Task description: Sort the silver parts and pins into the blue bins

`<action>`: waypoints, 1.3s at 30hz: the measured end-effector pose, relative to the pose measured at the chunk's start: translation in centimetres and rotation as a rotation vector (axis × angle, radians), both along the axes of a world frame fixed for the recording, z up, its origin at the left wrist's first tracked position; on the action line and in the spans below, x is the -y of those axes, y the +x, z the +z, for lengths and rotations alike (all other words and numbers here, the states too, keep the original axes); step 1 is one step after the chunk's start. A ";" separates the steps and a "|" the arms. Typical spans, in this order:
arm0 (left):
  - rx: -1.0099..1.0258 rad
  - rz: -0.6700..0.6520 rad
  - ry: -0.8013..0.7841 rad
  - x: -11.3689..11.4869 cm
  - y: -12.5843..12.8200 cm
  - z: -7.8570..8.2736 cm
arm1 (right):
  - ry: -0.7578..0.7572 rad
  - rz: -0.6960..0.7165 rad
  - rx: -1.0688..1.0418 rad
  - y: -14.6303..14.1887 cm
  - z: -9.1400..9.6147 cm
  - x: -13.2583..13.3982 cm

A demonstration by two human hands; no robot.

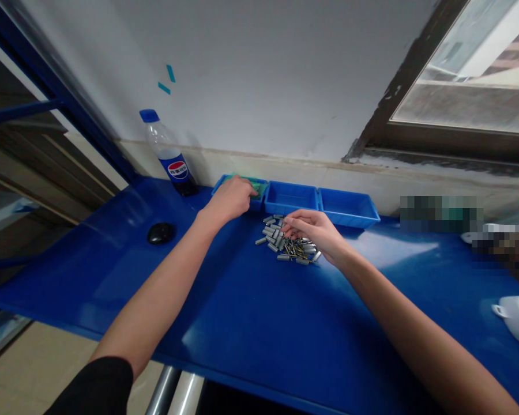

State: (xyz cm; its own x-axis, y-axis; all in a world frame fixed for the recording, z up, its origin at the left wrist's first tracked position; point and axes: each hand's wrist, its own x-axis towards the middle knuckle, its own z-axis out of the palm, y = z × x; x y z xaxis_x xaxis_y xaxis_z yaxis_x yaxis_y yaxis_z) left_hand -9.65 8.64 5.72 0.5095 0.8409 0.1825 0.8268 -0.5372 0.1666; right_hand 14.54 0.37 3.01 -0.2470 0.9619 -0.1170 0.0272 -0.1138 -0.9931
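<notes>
Metal cylinders (270, 238) and thin screws or pins (292, 248) lie mixed, outside any bin, toward the tabletop's (242, 323) back edge; plenty left loose, I'd judge. Green material (260, 188) sits in the left bin (258, 205). Left hand (232, 199) reaches it, grip unclear; right hand (315, 226) curls fingers over the pile, can't tell if grasping.

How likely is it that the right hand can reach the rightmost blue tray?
Yes, most likely: the right hand is close by, the rightmost blue tray is open at the top, and nothing visible blocks the way.
</notes>
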 end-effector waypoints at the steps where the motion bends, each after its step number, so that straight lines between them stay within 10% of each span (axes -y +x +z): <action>1: -0.013 0.009 0.030 0.0 -0.1 0.2 | 0.000 -0.003 -0.004 0.1 0.1 0.0; 11: 0.008 -0.115 0.031 0.5 1.2 0.7 | 0.022 -0.026 -0.003 0.7 0.1 -0.4; 18: -0.045 0.037 -0.002 0.4 0.9 -0.1 | 0.023 -0.009 0.001 0.8 0.2 -0.3; 25: 0.051 -0.184 0.002 1.2 1.6 1.4 | 0.069 -0.027 0.011 1.3 0.4 -0.7; 39: -0.226 -0.176 -0.149 2.2 3.7 -0.9 | 0.368 0.137 0.744 3.7 0.8 -1.1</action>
